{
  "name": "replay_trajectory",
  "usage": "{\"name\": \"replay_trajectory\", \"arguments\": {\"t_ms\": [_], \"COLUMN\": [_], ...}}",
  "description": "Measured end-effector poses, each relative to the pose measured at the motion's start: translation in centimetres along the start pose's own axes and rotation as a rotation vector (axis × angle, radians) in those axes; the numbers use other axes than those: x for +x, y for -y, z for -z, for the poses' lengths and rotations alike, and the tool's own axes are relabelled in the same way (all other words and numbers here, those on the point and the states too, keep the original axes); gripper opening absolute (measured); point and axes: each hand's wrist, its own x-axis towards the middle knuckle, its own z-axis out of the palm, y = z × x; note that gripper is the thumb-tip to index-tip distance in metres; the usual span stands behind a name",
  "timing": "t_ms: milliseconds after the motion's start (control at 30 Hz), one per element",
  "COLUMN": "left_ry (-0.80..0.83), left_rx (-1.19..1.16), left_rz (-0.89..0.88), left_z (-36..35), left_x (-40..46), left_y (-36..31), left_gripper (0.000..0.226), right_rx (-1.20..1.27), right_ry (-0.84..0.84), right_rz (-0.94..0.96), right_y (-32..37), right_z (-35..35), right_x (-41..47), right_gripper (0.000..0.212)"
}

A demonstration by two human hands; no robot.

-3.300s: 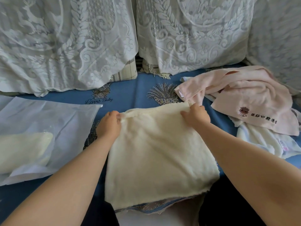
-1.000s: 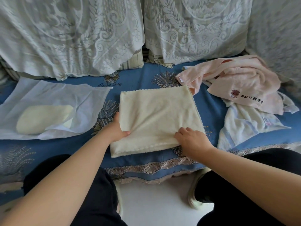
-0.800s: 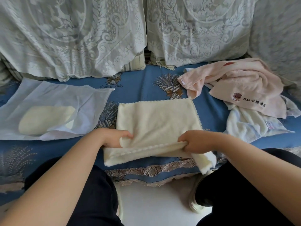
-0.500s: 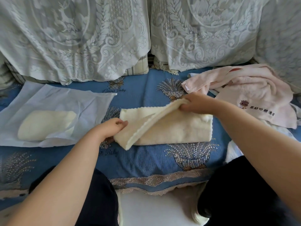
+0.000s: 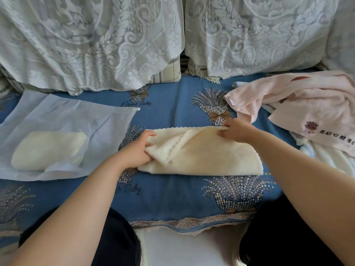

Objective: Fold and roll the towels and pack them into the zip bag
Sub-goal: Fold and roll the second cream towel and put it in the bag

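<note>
A cream towel lies folded into a long strip on the blue sofa cover. My left hand grips its left end, fingers curled round the upper layer. My right hand pinches the far right corner of that layer. The translucent white zip bag lies flat at the left with a rolled cream towel inside it. A crumpled pink towel with a small printed logo lies at the right, over a white towel.
Lace-covered cushions line the back of the sofa. The cover's lace-trimmed front edge runs just in front of my dark-clothed knees, with pale floor between them.
The towel went from a square to a narrower strip as both hands carried its near edge over to the far side. The upper layer has dropped almost flat since half a second ago.
</note>
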Motion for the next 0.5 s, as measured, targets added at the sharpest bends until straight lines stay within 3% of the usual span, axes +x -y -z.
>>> {"name": "replay_trajectory", "arguments": {"t_ms": [67, 100, 200, 300, 400, 500], "left_ry": [-0.096, -0.102, -0.104, -0.214, -0.313, -0.437], "left_rx": [-0.231, -0.315, -0.362, -0.195, 0.16, 0.277], "left_rz": [0.097, 0.169, 0.373, 0.343, 0.301, 0.275], "left_z": [0.0, -0.2, -0.9, -1.5, -2.6, -3.6], "left_x": [0.6, 0.8, 1.0, 1.0, 0.5, -0.1], "left_y": [0.4, 0.6, 1.2, 1.5, 1.6, 1.4], "left_gripper": [0.03, 0.023, 0.041, 0.038, 0.036, 0.038], "right_rx": [0.048, 0.081, 0.165, 0.175, 0.024, -0.154], "right_ry": [-0.088, -0.1, -0.15, -0.261, -0.289, -0.376], "right_rz": [-0.031, -0.059, -0.071, -0.128, -0.215, -0.266], "right_y": [-0.4, -0.4, -0.4, -0.5, -0.6, 0.4], "right_z": [-0.2, -0.2, -0.6, -0.9, -1.5, -1.7], "right_x": [0.2, 0.0, 0.0, -0.3, -0.9, -1.8], "right_gripper": [0.038, 0.037, 0.042, 0.05, 0.057, 0.06]}}
